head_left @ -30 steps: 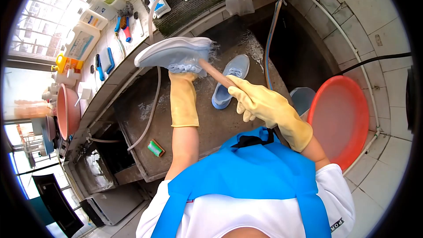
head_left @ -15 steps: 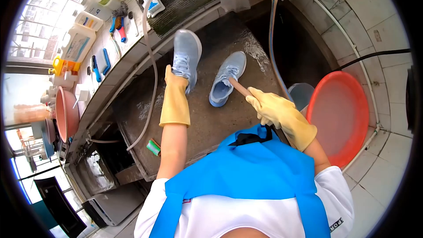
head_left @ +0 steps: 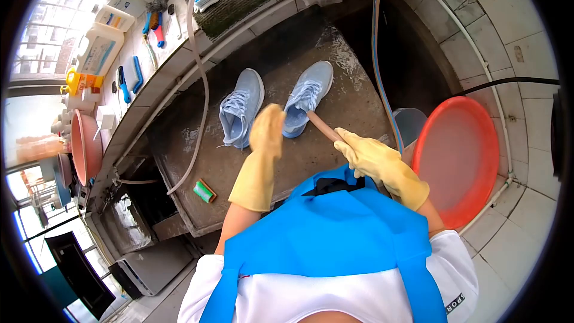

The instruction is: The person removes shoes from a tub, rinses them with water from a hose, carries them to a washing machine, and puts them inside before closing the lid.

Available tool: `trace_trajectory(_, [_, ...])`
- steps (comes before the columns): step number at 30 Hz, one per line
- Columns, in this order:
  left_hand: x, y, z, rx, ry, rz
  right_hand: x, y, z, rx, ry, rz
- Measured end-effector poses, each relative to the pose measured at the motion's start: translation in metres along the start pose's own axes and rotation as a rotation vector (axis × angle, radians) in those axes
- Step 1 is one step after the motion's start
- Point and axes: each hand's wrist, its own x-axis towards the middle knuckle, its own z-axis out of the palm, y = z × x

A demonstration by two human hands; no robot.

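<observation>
Two light blue shoes stand side by side on the dark slab: a left shoe (head_left: 242, 104) and a right shoe (head_left: 311, 93). My right hand (head_left: 373, 161), in a yellow rubber glove, is closed round a wooden handle (head_left: 323, 125) whose far end reaches the right shoe's opening; what is on that end is hidden. My left hand (head_left: 267, 128), gloved too, is blurred between the shoes, near the heel of the right one, its fingers smeared by motion. A green sponge (head_left: 204, 191) lies on the slab at the lower left.
A red basin (head_left: 457, 161) of cloudy water stands at the right beside a grey bucket (head_left: 409, 124). Bottles (head_left: 100, 48) and brushes (head_left: 137, 75) line the left ledge. A pale hose (head_left: 205, 101) crosses the slab's left side; a striped hose (head_left: 375, 54) hangs over its right.
My left hand has let go of the left shoe, which now stands on the slab, and has moved right toward the other shoe. The wooden handle has come down from the lifted shoe to the right one.
</observation>
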Motion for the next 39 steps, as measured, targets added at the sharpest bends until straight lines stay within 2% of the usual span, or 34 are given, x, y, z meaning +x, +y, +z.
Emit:
trace_trajectory(1, [0.003,0.008,0.006,-0.126,-0.139,0.024,0.001,0.003,0.0,0.012,0.012,-0.004])
trace_trajectory(2, [0.012,0.009,0.025,-0.364,-0.208,-0.074,0.002,0.007,0.001,0.014,0.015,0.001])
trace_trajectory(4, [0.037,0.006,0.069,-1.141,-0.295,-0.556,0.003,0.014,0.0,0.047,0.013,0.026])
trace_trajectory(7, [0.077,-0.014,0.123,-2.039,-0.253,-1.218,-0.005,0.011,-0.01,0.031,0.055,0.076])
trace_trajectory(8, [0.086,-0.026,0.13,-2.658,-0.121,-1.62,-0.005,0.012,-0.011,0.033,0.057,0.08])
trace_trajectory(9, [0.089,-0.033,0.133,-3.154,0.309,-2.259,-0.004,0.013,-0.012,0.026,0.065,0.074])
trace_trajectory(11, [0.093,-0.048,0.139,-3.287,0.708,-2.865,-0.003,0.012,-0.013,0.017,0.066,0.068])
trace_trajectory(12, [0.091,-0.026,0.128,-3.02,0.4,-2.419,-0.003,0.009,-0.015,0.037,0.026,0.067])
trace_trajectory(13, [0.087,-0.005,0.117,-2.684,0.19,-2.012,-0.003,0.005,-0.017,0.058,-0.016,0.068])
trace_trajectory(15, [0.086,0.019,0.107,-1.922,-0.089,-1.26,-0.004,-0.001,-0.024,0.077,-0.022,0.062])
trace_trajectory(19, [0.091,0.019,0.115,-1.936,-0.002,-1.261,0.006,0.005,-0.028,0.174,0.017,0.04])
trace_trajectory(21, [0.092,0.015,0.122,-2.095,-0.054,-1.131,0.006,-0.004,-0.034,0.144,-0.021,0.066])
trace_trajectory(23, [0.089,0.02,0.123,-2.138,-0.099,-1.136,0.007,-0.007,-0.037,0.114,-0.062,0.098])
trace_trajectory(25, [0.09,0.027,0.123,-2.183,-0.145,-1.136,0.011,-0.009,-0.039,0.135,0.023,0.137])
trace_trajectory(28, [0.098,0.033,0.128,-2.04,-0.111,-1.335,0.007,-0.021,-0.047,0.105,-0.045,0.174])
trace_trajectory(29, [0.099,0.027,0.134,-2.05,-0.113,-1.333,0.007,-0.021,-0.048,0.097,-0.041,0.175])
trace_trajectory(31, [0.094,0.003,0.152,-1.617,-0.377,-0.793,0.01,-0.017,-0.048,0.162,0.078,0.148])
trace_trajectory(32, [0.076,0.015,0.122,-1.059,-0.422,-0.333,0.014,-0.012,-0.047,0.216,0.09,0.135])
trace_trajectory(33, [0.058,0.029,0.089,-0.451,-0.273,0.009,0.012,-0.014,-0.046,0.207,0.091,0.135])
trace_trajectory(34, [0.062,0.041,0.08,-0.642,-0.373,-0.237,0.01,-0.016,-0.044,0.211,0.076,0.097])
trace_trajectory(37, [0.071,0.001,0.184,-1.186,-0.254,-0.126,-0.009,-0.046,-0.041,0.16,-0.026,0.068])
trace_trajectory(39, [0.069,0.01,0.171,-1.142,-0.25,-0.031,-0.008,-0.046,-0.028,0.169,-0.081,-0.003])
